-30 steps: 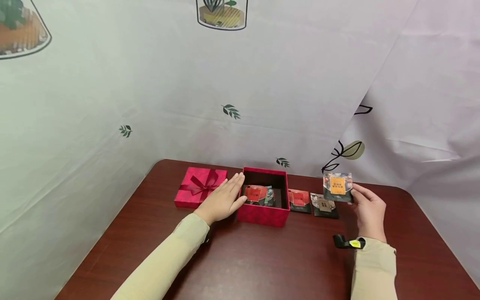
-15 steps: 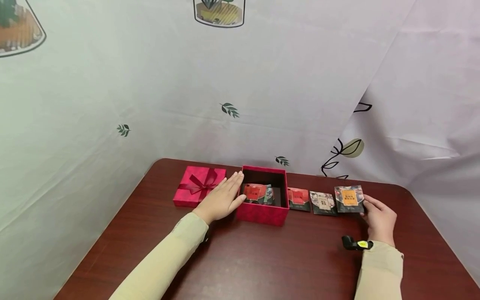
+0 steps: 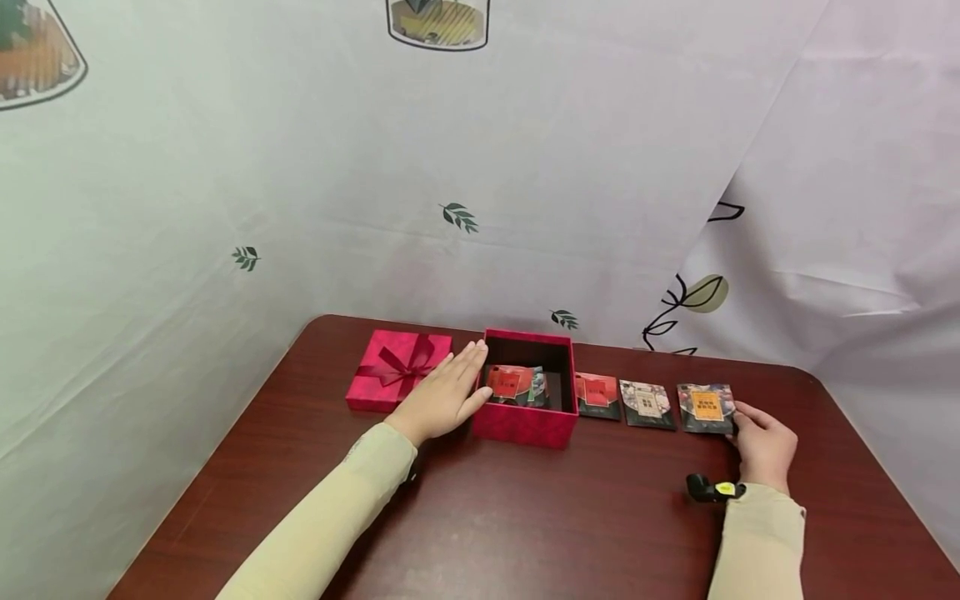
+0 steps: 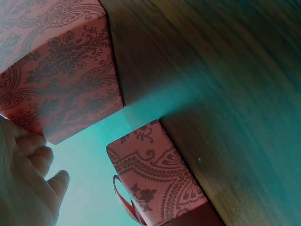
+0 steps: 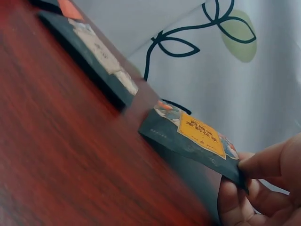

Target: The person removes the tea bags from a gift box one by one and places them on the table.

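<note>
Right hand point(image 3: 767, 443) pinches the orange-labelled packet point(image 3: 706, 407) by its right edge.

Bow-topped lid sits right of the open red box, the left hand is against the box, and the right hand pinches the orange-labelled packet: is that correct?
No: the bow-topped lid sits left of the open red box, as the head view shows. The rest is correct: the left hand is against the box, and the right hand pinches the orange-labelled packet.

Dark sachet point(image 3: 706, 407) with orange label, tilted, pinched at one edge, red patterned box point(image 3: 523, 426), upright, lidless
</note>
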The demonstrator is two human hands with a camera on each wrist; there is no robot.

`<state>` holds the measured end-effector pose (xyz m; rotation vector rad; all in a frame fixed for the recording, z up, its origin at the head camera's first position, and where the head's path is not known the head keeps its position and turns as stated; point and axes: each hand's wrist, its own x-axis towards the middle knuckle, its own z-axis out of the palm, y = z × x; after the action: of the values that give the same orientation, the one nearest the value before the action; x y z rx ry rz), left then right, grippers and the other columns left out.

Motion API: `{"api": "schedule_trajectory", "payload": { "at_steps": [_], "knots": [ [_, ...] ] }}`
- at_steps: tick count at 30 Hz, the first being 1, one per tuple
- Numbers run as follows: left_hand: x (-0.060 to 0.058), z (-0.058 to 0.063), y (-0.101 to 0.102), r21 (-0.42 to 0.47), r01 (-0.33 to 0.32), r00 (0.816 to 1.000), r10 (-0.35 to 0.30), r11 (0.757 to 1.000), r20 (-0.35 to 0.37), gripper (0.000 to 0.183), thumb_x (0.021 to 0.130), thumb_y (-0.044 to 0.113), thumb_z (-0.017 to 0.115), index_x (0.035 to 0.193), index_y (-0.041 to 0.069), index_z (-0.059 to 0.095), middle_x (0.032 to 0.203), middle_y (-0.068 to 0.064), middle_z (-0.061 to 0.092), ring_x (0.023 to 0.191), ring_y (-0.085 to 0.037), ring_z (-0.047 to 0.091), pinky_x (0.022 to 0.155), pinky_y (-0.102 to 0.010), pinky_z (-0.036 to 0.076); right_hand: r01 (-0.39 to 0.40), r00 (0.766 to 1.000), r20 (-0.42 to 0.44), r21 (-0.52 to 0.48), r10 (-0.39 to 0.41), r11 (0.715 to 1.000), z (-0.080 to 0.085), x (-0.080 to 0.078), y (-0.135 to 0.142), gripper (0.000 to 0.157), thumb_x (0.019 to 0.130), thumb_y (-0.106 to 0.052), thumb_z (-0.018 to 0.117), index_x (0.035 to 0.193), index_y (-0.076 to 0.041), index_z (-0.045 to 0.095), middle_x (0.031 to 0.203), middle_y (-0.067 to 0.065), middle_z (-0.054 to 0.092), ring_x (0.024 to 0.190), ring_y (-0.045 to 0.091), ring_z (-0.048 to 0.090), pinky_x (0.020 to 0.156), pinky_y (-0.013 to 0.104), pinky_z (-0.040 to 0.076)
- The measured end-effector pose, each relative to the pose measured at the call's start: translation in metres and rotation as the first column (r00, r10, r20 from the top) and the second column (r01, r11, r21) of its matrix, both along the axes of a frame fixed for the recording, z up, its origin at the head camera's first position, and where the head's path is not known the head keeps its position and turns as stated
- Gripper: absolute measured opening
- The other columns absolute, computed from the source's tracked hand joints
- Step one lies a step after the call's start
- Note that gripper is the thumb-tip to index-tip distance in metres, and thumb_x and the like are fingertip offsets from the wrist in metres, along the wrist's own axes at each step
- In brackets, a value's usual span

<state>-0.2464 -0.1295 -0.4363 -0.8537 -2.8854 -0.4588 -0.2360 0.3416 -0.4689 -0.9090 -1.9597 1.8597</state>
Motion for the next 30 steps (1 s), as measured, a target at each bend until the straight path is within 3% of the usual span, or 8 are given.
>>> {"api": "schedule_trajectory", "payload": {
  "at_steps": [5, 9, 12, 16, 20, 23, 27, 30],
  "knots": [
    [-0.001, 0.0, 0.0, -0.005, 0.001, 1.0, -0.001, 1.0, -0.002, 0.073, 0.107, 0.049, 0.037, 0.162, 0.005, 0.016, 0.169, -0.008, 0.015, 0.156, -0.022, 0.01, 0.125, -0.045, 0.014, 0.001, 1.0, 0.018, 0.106, -0.003, 0.994, -0.002, -0.001, 0.003, 0.036, 0.101, -0.016, 0.06, 0.135, -0.006, 0.066, 0.129, 0.01, 0.055, 0.072, -0.01, 0.053, 0.059, 0.01, 0.05],
    [-0.001, -0.001, -0.001, 0.0, 0.001, 1.0, -0.001, 1.0, -0.008, 0.073, 0.108, 0.049, 0.037, 0.162, 0.004, 0.016, 0.169, -0.008, 0.016, 0.156, -0.024, 0.011, 0.125, -0.045, 0.015, -0.059, 0.998, 0.05, 0.239, 0.048, 0.969, -0.002, -0.001, 0.004, 0.044, 0.099, -0.017, 0.063, 0.138, 0.003, 0.06, 0.097, -0.008, 0.067, 0.063, -0.013, 0.054, 0.058, 0.01, 0.049],
    [-0.001, -0.002, -0.001, 0.005, 0.003, 1.0, -0.003, 1.0, -0.014, 0.073, 0.108, 0.048, 0.037, 0.162, 0.004, 0.018, 0.169, -0.008, 0.016, 0.155, -0.024, 0.012, 0.124, -0.046, 0.016, -0.099, 0.995, 0.058, 0.272, 0.086, 0.957, -0.001, -0.002, 0.004, 0.043, 0.098, -0.01, 0.061, 0.138, 0.005, 0.059, 0.073, -0.022, 0.061, 0.06, -0.014, 0.054, 0.057, 0.01, 0.049],
    [-0.001, -0.001, -0.001, 0.006, 0.002, 1.0, -0.002, 1.0, -0.006, 0.073, 0.108, 0.049, 0.037, 0.162, 0.004, 0.017, 0.169, -0.007, 0.016, 0.156, -0.023, 0.011, 0.125, -0.045, 0.015, -0.136, 0.989, 0.099, 0.318, 0.109, 0.938, 0.0, -0.001, 0.003, 0.041, 0.099, -0.01, 0.059, 0.138, 0.005, 0.059, 0.067, -0.03, 0.052, 0.062, -0.016, 0.05, 0.056, 0.01, 0.047],
    [0.0, 0.0, 0.0, 0.003, 0.003, 1.0, -0.003, 1.0, -0.004, 0.073, 0.107, 0.049, 0.037, 0.162, 0.005, 0.016, 0.169, -0.007, 0.015, 0.156, -0.023, 0.011, 0.125, -0.044, 0.014, -0.161, 0.982, 0.16, 0.404, 0.104, 0.9, 0.003, -0.001, 0.003, 0.042, 0.101, -0.016, 0.056, 0.138, 0.004, 0.059, 0.094, -0.001, 0.073, 0.107, 0.018, 0.064, 0.087, 0.03, 0.052],
    [0.0, 0.0, 0.0, 0.007, 0.008, 1.0, -0.008, 1.0, -0.008, 0.073, 0.107, 0.048, 0.038, 0.162, 0.004, 0.017, 0.169, -0.008, 0.016, 0.156, -0.023, 0.011, 0.125, -0.045, 0.015, -0.17, 0.979, 0.179, 0.44, 0.099, 0.881, 0.005, -0.001, 0.002, 0.045, 0.102, -0.02, 0.051, 0.139, 0.004, 0.058, 0.138, 0.026, 0.056, 0.139, 0.045, 0.037, 0.109, 0.054, 0.037],
    [0.0, 0.0, 0.0, 0.009, 0.008, 1.0, -0.008, 1.0, -0.006, 0.073, 0.108, 0.048, 0.038, 0.162, 0.003, 0.017, 0.169, -0.008, 0.016, 0.156, -0.023, 0.011, 0.125, -0.045, 0.015, -0.15, 0.983, 0.162, 0.44, 0.086, 0.885, 0.007, 0.0, 0.002, 0.046, 0.103, -0.023, 0.046, 0.138, 0.005, 0.058, 0.148, 0.029, 0.045, 0.14, 0.046, 0.035, 0.114, 0.058, 0.031],
    [0.0, 0.0, 0.0, 0.006, 0.008, 1.0, -0.008, 1.0, -0.008, 0.073, 0.108, 0.048, 0.037, 0.162, 0.004, 0.017, 0.169, -0.008, 0.016, 0.156, -0.023, 0.011, 0.125, -0.045, 0.014, -0.128, 0.986, 0.151, 0.438, 0.068, 0.89, 0.011, 0.001, 0.002, 0.046, 0.103, -0.025, 0.045, 0.135, 0.004, 0.06, 0.142, 0.026, 0.051, 0.135, 0.042, 0.041, 0.105, 0.05, 0.04]
  ]
}}
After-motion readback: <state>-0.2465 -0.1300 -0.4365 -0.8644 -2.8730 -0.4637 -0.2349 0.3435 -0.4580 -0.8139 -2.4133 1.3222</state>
